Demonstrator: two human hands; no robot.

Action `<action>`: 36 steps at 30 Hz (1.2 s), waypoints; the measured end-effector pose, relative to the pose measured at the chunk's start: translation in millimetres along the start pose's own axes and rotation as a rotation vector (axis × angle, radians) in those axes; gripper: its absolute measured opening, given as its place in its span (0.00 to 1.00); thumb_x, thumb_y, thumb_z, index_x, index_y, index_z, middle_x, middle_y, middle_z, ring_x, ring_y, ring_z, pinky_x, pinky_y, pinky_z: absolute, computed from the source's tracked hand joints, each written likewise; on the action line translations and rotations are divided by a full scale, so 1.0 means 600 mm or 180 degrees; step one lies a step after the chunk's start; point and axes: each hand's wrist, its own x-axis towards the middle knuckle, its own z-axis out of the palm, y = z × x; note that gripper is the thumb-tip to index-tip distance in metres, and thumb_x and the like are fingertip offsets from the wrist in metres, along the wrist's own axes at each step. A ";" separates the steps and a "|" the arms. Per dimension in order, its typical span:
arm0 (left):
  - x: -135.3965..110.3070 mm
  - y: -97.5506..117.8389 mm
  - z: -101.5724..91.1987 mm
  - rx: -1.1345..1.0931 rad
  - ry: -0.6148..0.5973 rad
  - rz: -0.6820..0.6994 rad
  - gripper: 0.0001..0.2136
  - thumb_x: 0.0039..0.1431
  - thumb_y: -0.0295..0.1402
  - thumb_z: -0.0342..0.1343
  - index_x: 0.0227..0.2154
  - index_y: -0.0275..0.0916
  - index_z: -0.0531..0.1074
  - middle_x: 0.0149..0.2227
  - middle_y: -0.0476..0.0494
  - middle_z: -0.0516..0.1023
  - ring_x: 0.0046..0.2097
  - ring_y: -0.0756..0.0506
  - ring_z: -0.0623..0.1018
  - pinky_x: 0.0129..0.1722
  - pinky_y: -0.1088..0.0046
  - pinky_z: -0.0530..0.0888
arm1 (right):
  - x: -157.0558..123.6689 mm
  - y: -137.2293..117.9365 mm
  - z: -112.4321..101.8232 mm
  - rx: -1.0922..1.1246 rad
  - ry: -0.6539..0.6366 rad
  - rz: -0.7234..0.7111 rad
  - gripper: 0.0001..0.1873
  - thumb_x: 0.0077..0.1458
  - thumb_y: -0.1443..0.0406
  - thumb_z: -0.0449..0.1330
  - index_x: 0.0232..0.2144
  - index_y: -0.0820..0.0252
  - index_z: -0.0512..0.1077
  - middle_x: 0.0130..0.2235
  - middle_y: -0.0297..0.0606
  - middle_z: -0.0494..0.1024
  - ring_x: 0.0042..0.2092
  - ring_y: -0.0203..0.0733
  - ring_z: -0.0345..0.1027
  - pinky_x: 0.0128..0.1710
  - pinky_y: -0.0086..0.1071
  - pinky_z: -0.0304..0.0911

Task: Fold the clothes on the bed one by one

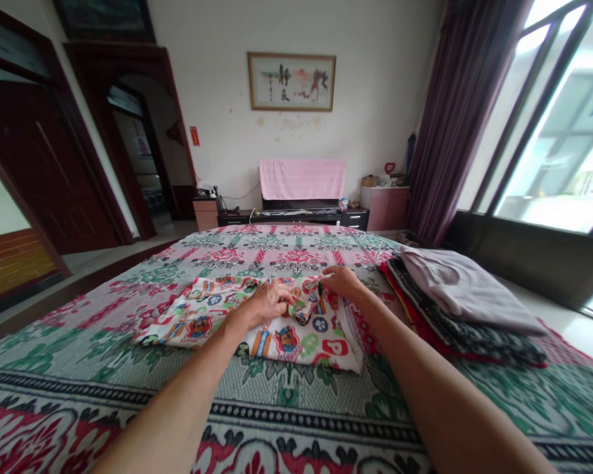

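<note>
A white cloth with a colourful cartoon-dog print (284, 339) lies folded on the patterned bedspread (296, 401) in front of me. My left hand (269, 303) rests on the middle of this printed cloth, its fingers curled and pinching at a raised fold. At the far right edge of the cloth is my right hand (343, 282), thumb and fingers closed on the fabric there. The fingertips of the right hand are partly hidden, and the cloth between the two hands is rumpled.
To the right sits a stack of folded clothes, with a pale grey garment (467, 289) on top of a black patterned one (445, 322). Beyond the bed stands a low black cabinet (299, 216), with a pink cloth (302, 179) draped above it. A purple curtain (467, 112) hangs by the window.
</note>
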 end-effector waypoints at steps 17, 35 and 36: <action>-0.005 0.041 -0.037 0.0014 0.0026 -0.0742 0.17 0.54 0.41 0.49 0.19 0.36 0.75 0.19 0.49 0.72 0.23 0.53 0.67 0.24 0.77 0.59 | -0.003 0.010 -0.017 0.0629 -0.0412 0.0394 0.06 0.43 0.73 0.58 0.17 0.64 0.69 0.11 0.30 0.64 0.14 0.29 0.55 0.15 0.22 0.52; -0.006 0.021 -0.022 0.0398 -0.0061 -0.0226 0.16 0.48 0.35 0.57 0.41 0.44 0.78 0.44 0.45 0.78 0.44 0.45 0.75 0.44 0.72 0.70 | -0.023 -0.019 -0.031 0.0679 -0.0731 0.0288 0.21 0.47 0.69 0.62 0.46 0.66 0.71 0.15 0.30 0.69 0.17 0.32 0.62 0.19 0.23 0.59; -0.006 0.030 -0.024 0.0303 -0.0225 -0.0099 0.16 0.47 0.36 0.58 0.41 0.44 0.78 0.43 0.45 0.78 0.42 0.45 0.76 0.42 0.73 0.70 | -0.023 -0.019 -0.028 0.0713 -0.0694 0.0314 0.21 0.48 0.70 0.61 0.46 0.67 0.71 0.15 0.29 0.68 0.17 0.32 0.62 0.19 0.23 0.59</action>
